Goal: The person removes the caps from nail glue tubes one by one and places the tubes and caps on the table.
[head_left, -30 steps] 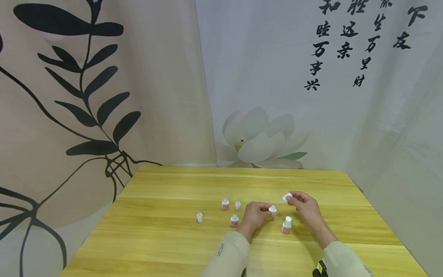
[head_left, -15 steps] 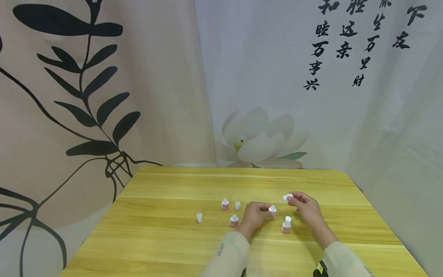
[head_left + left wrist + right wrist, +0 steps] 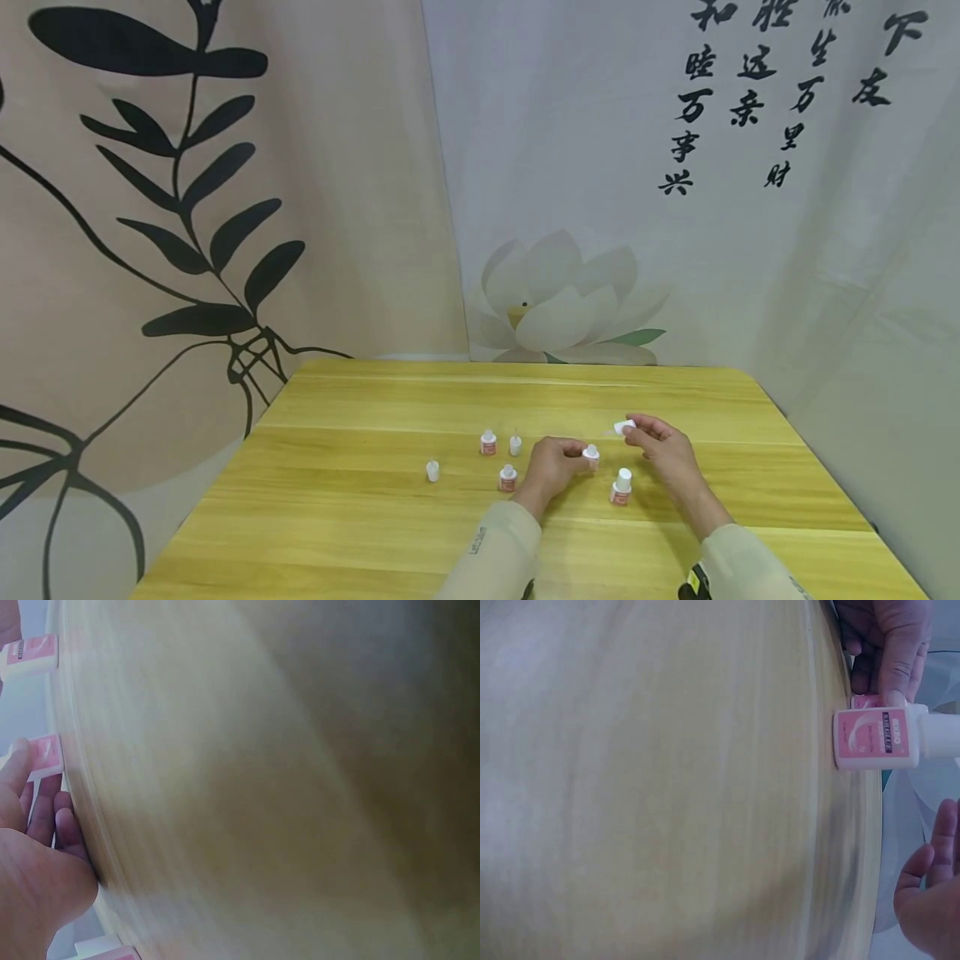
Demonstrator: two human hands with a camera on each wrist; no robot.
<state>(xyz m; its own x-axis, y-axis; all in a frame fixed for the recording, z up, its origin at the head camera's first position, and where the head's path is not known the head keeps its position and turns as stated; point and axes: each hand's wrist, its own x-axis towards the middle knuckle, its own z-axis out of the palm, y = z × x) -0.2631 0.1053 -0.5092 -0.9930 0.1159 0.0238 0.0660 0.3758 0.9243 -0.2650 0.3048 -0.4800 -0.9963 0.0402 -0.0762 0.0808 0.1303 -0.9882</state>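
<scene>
My left hand (image 3: pixel 553 468) pinches a small white nail glue bottle (image 3: pixel 591 457) with a pink label, upright and uncapped on the table. In the left wrist view, thumb and fingers grip that bottle (image 3: pixel 49 754) by its sides. Up and to the right of it, my right hand (image 3: pixel 666 450) pinches a white brush cap (image 3: pixel 623 427) between thumb and fingertips. A thin pale applicator points left from the cap, apart from the bottle's neck. Between my forearms stands a capped nail glue bottle (image 3: pixel 621 487), its pink label plain in the right wrist view.
Left of my left hand stand two uncapped bottles, one farther back (image 3: pixel 488 442) and one nearer (image 3: pixel 507 478). A brush cap (image 3: pixel 515 446) stands beside the back one, and another white cap (image 3: pixel 432 472) lies farther left. The wooden table (image 3: pixel 337 517) reaches back to a printed curtain (image 3: pixel 360 208).
The cap in my right hand has turned slightly, from slanted to flatter. My left hand and its bottle hold still, and the things on the table have not moved.
</scene>
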